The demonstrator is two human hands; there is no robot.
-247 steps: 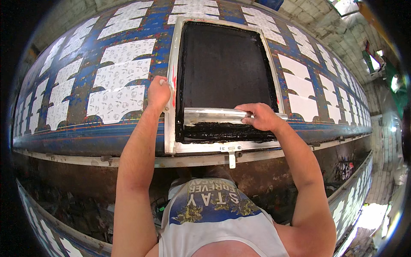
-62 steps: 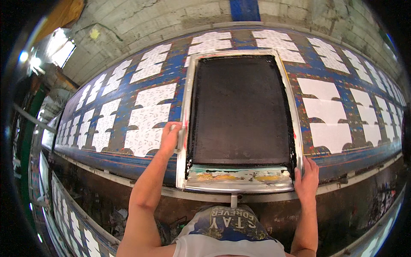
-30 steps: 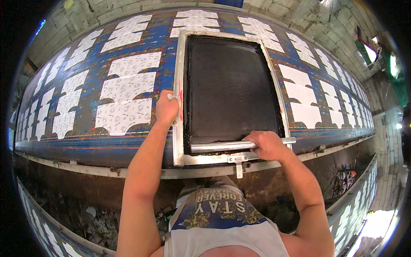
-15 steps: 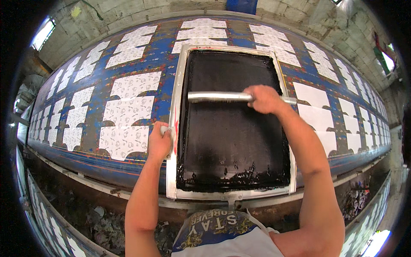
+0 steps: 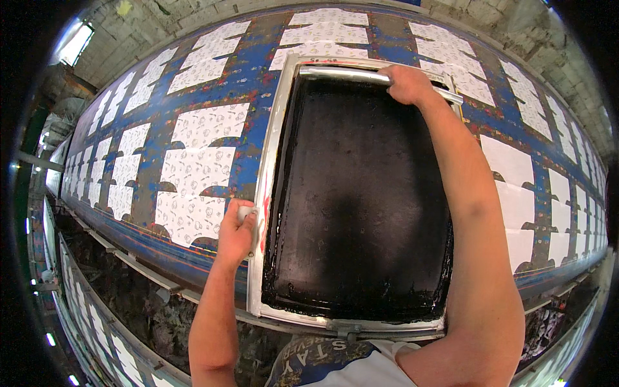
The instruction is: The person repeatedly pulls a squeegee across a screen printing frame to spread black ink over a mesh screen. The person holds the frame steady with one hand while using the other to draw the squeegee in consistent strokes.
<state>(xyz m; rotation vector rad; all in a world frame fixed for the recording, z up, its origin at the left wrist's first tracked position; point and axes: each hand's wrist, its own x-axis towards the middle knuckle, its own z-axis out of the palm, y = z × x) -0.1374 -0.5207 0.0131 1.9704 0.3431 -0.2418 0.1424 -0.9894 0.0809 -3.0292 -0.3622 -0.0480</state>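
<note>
A screen printing frame (image 5: 265,187) with pale metal edges lies on the long table in front of me. Black ink coats its mesh (image 5: 361,193). My right hand (image 5: 410,85) is closed around a silver squeegee (image 5: 345,74), which spans the frame's inside along its far edge. At the frame's left side, my left hand (image 5: 237,233) is wrapped around a pale handle (image 5: 245,213). The squeegee's lower edge is hidden from view.
White cut pieces with small printed drawings (image 5: 196,164) lie in rows left of the frame and beyond it. To the right are plain-looking white pieces (image 5: 508,161). The blue, paint-stained table (image 5: 145,233) has a rail (image 5: 145,274) along its near edge. Another table with white pieces (image 5: 97,322) stands at lower left.
My right hand has pushed the squeegee from the upper middle of the mesh to the frame's far edge. The left hand keeps its hold on the handle. The view has shifted slightly.
</note>
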